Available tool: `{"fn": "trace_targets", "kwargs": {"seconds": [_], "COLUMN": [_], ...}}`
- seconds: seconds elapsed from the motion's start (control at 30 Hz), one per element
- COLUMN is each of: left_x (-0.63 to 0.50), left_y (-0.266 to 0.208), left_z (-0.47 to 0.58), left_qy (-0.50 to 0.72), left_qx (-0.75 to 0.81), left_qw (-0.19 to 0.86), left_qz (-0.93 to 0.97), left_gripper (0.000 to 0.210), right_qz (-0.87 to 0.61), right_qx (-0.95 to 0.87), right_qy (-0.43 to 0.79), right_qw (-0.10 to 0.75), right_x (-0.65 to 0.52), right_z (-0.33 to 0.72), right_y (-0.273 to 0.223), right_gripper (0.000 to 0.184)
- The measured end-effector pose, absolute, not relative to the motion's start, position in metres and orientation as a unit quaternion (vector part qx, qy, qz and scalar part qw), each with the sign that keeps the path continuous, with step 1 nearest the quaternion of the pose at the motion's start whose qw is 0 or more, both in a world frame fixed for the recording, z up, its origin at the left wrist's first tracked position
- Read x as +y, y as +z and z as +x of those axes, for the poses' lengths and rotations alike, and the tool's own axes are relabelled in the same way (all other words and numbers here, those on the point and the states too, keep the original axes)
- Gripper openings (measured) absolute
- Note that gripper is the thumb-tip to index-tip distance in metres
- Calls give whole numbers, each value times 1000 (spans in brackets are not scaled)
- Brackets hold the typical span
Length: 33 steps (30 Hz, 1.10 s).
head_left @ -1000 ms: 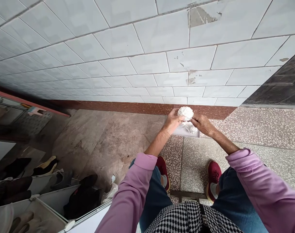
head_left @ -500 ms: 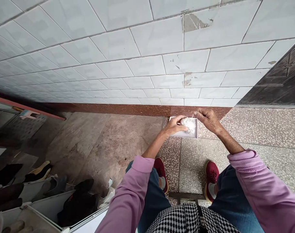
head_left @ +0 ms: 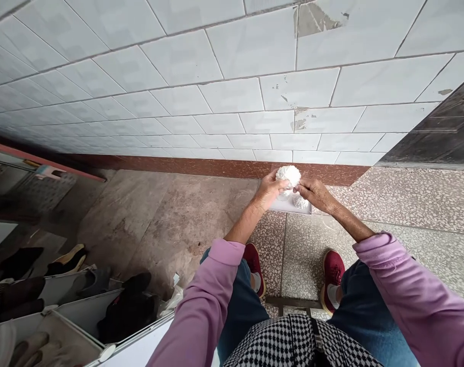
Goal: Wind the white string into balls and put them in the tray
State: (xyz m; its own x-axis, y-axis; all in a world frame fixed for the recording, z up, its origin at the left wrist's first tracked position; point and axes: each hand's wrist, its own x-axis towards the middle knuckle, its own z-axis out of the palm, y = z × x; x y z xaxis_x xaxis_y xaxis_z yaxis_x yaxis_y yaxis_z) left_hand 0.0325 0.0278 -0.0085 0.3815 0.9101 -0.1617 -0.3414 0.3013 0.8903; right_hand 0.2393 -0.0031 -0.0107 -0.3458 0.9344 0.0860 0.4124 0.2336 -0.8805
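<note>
My left hand (head_left: 269, 190) is closed around a round white piece with a ruffled, ridged top (head_left: 288, 175), thumb across its near side. My right hand (head_left: 314, 194) pinches at the right edge of this piece, fingertips close to my left thumb. Whatever lies between the right fingertips is too small and covered to make out. Below the hands, a pale shallow tray (head_left: 283, 207) rests on the floor against the wall base. A ball of white yarn (head_left: 301, 202) lies in its right part. My left hand and the white piece cover the tray's far left part.
A white tiled wall (head_left: 232, 97) with a red-brown skirting (head_left: 201, 167) rises in front. Shoes (head_left: 69, 258) and a compartmented rack (head_left: 79, 307) are at the lower left. My red shoes (head_left: 334, 267) stand on speckled floor tiles. A dark door (head_left: 438, 135) is at the right.
The white piece has risen off the tray and turned its ruffled side up, uncovering the yarn ball. My right hand has come left and down to its edge; the thin white strand or stick no longer shows.
</note>
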Motion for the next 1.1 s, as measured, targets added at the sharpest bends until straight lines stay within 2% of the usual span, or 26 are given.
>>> {"fn": "trace_targets", "kwargs": {"seconds": [0.13, 0.23, 0.3, 0.4, 0.5, 0.6, 0.73, 0.9, 1.0, 1.1], "left_x": [34, 35, 32, 26, 20, 19, 22, 29, 32, 35], "left_y": [-16, -19, -18, -14, -8, -5, -7, -11, -13, -15], "left_z": [29, 24, 22, 22, 26, 28, 28, 30, 29, 26], "left_qy": [473, 425, 357, 286, 288, 328, 380, 452, 472, 456], "left_qx": [431, 474, 465, 393, 318, 294, 311, 354, 393, 440], "left_qw": [609, 536, 560, 655, 745, 783, 778, 732, 692, 637], "left_qz": [469, 554, 585, 579, 510, 440, 392, 367, 379, 440], "left_gripper": [64, 65, 65, 61, 55, 58, 67, 73, 74, 74], "right_qz": [-424, -428, -455, -491, -499, -504, -506, -502, -453, -426], "right_qx": [-742, -725, -698, -654, -647, -666, -693, -743, -756, -732], "right_qy": [427, 424, 402, 387, 391, 365, 340, 325, 374, 420], "right_qw": [297, 333, 380, 426, 424, 411, 384, 300, 290, 328], "right_x": [-16, -16, -11, -2, 3, 3, 2, -3, -11, -15], "right_z": [232, 239, 249, 263, 264, 255, 246, 239, 234, 236], "right_y": [1, 14, 19, 17, 8, 1, -7, -16, -11, 1], "right_gripper": [41, 49, 55, 62, 65, 60, 38, 28, 32, 45]}}
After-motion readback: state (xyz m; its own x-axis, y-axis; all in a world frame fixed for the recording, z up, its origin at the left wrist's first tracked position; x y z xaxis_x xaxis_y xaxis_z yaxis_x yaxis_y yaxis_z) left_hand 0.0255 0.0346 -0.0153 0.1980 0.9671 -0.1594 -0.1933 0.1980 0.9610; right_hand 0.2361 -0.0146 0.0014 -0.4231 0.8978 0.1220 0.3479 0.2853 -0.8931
